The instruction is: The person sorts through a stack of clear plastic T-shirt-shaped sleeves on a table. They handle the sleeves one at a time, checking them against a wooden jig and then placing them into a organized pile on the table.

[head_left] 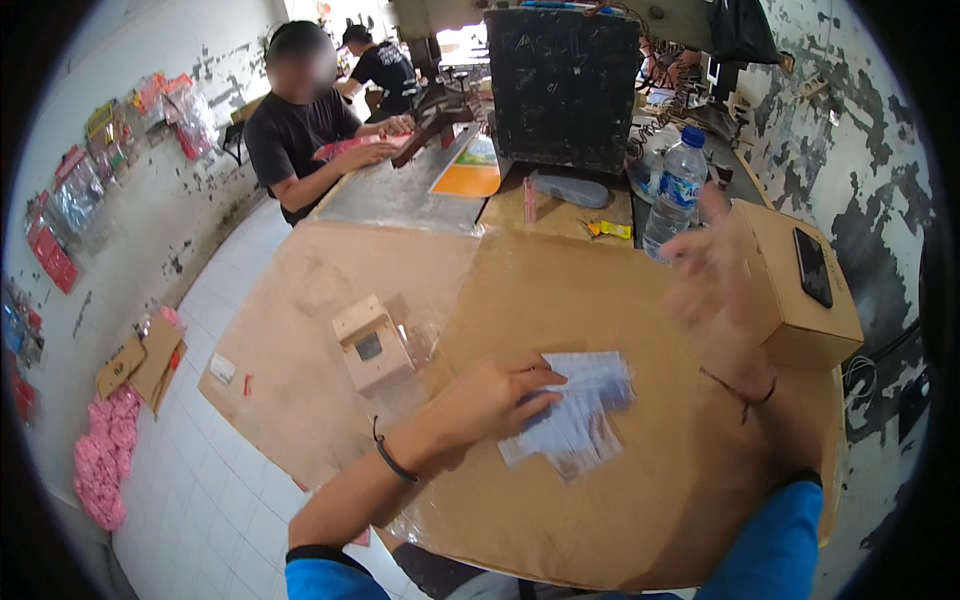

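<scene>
My left hand (500, 396) rests on a small pile of clear plastic packets with pale, bluish contents (590, 400). Its fingers are stretched out and apart over the pile's left side. My right hand (705, 275) is raised over the right side of the table, smeared by motion. Its fingers look spread, and I can make out nothing in them. Just behind it stands a water bottle with a blue cap (680, 185). A cardboard box (790, 275) is close on its right, with a black phone (812, 267) lying on top.
A brown-covered table (560, 310) holds a small tan box-shaped piece with a dark square (370, 345). Farther back are a grey pouch (570, 190), an orange sheet (470, 172) and a large black panel (565, 90). A person in black (300, 130) works at the far left.
</scene>
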Demonstrator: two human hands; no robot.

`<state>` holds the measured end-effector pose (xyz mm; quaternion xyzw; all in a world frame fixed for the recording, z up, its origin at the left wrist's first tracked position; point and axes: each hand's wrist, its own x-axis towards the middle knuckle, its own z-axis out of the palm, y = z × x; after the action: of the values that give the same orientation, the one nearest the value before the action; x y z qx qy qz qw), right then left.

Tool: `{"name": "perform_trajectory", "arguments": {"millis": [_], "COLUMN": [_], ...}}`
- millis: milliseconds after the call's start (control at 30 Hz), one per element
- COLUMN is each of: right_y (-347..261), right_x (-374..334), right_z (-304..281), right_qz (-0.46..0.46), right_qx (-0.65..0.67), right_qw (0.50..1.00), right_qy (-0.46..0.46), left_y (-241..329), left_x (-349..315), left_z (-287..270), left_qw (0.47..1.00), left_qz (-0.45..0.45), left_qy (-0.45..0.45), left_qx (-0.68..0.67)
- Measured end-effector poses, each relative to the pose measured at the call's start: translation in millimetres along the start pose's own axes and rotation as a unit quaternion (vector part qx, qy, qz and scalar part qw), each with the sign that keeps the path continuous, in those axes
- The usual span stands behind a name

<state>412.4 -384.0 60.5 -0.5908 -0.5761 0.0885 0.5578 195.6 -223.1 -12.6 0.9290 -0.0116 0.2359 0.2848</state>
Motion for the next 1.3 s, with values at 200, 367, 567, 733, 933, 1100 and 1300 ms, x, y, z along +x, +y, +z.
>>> {"name": "perform_trajectory", "arguments": {"millis": [200,367,567,733,933,1100,1300], "right_y": [42.2,55.7,56.5,67.8,62.4,60.4,71.4], "right_x": [-43.6,-40.4,-39.6,-43.3,-42.1,-39.5,-46.6], "right_z": [39.0,42.5,44.5,42.0,41.3,40.5,38.9], "right_qz": [-0.134,-0.144,-0.127,-0.110,-0.077,-0.111,-0.067], "right_qx": [-0.210,-0.245,-0.223,-0.189,-0.160,-0.173,-0.118], "right_qw": [0.956,0.943,0.949,0.968,0.974,0.969,0.983], "right_qy": [-0.157,-0.174,-0.183,-0.122,-0.137,-0.140,-0.124], "left_y": [3.2,-11.3,-14.7,-18.8,-11.0,-21.8,-17.7], "left_x": [4.9,-1.0,-1.2,-0.7,2.8,-0.6,1.1], "left_z": [1.6,2.6,2.4,-1.8,-9.5,-2.4,-2.5], "left_qw": [0.999,0.997,0.998,0.999,0.996,0.999,0.999], "left_qz": [-0.030,-0.029,-0.003,-0.015,-0.069,0.029,0.000], "left_qy": [-0.011,-0.003,0.001,0.018,0.002,0.029,0.026], "left_qx": [-0.040,-0.076,-0.056,-0.041,-0.055,0.002,-0.046]}}
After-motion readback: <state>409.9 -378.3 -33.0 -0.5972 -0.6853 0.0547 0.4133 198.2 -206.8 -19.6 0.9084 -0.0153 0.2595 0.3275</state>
